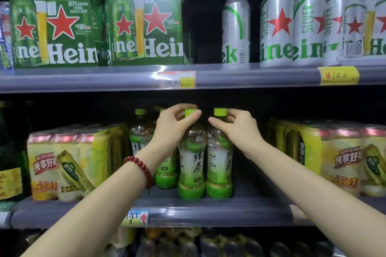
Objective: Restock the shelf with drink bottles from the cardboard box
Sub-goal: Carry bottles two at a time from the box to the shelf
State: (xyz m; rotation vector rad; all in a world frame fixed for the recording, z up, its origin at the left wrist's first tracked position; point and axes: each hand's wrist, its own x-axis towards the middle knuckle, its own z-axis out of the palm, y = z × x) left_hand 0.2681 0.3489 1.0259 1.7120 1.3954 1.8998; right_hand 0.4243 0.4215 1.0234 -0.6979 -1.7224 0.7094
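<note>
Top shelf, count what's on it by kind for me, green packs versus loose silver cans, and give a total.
Green multipacks: 2, one on the left and one next to it.
Loose silver cans: 3, one standing alone and two touching.
Total: 5.
The items cut off at either frame edge are not counted.

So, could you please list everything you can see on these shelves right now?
Green beer packs: two, green, upper shelf left.
Silver beer cans: at least four, silver, upper shelf right.
Green tea bottles: at least four, green caps, middle shelf centre.
Yellow can packs: one each side of the bottles, yellow.
Dark bottle: one, far left.
Price tags: several, shelf edges.
Bracelet: one, red, left wrist.
Left hand: on a front bottle's cap.
Right hand: on the neighbouring cap.
</note>
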